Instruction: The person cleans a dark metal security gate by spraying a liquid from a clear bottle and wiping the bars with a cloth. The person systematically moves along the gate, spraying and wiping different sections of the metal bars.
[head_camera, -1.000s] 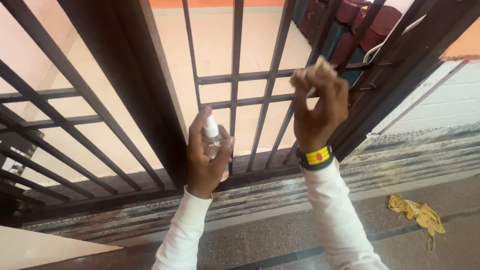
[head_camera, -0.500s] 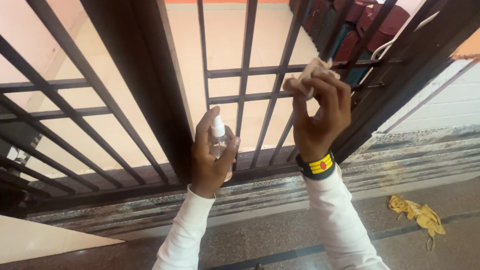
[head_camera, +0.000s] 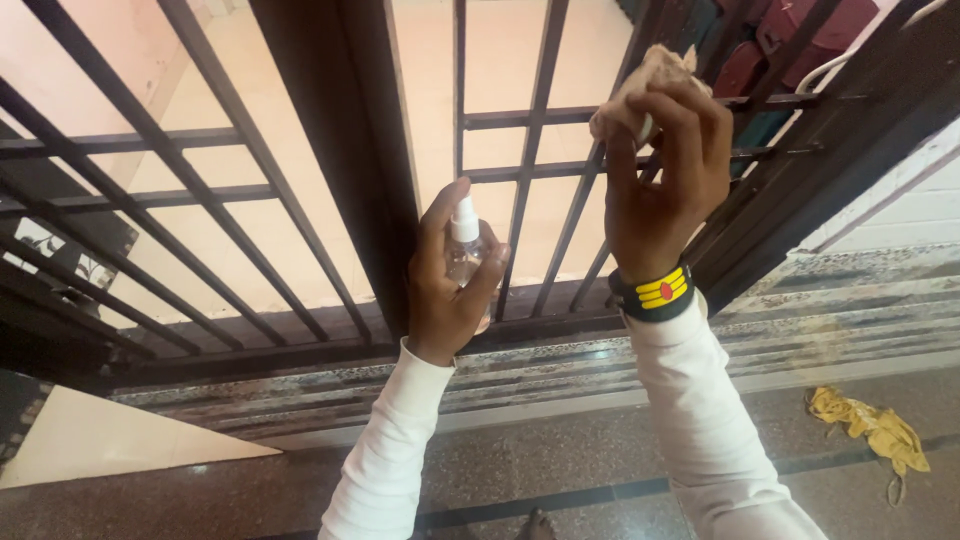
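spraying and wiping the dark metal gate

the wiping step looked to be in hand. the right hand (head_camera: 668, 185) was clamped around a crumpled pale cloth (head_camera: 640, 85), pressed against an upright bar of the gate (head_camera: 330, 170), probably touching it. the left hand (head_camera: 450, 280) was closed on a small clear spray bottle (head_camera: 465, 250), forefinger raised beside the nozzle. a next move would call for aiming the nozzle at a bar. a yellow rag (head_camera: 870, 425) lay on the floor.

Hidden and cut-off parts at the gate

The left hand (head_camera: 447, 290) covers most of the clear spray bottle (head_camera: 466, 248); the right hand (head_camera: 660, 175) hides much of the beige cloth (head_camera: 640, 85). The dark metal gate (head_camera: 340, 150) runs past the top edge, and both sleeves are cut off below.
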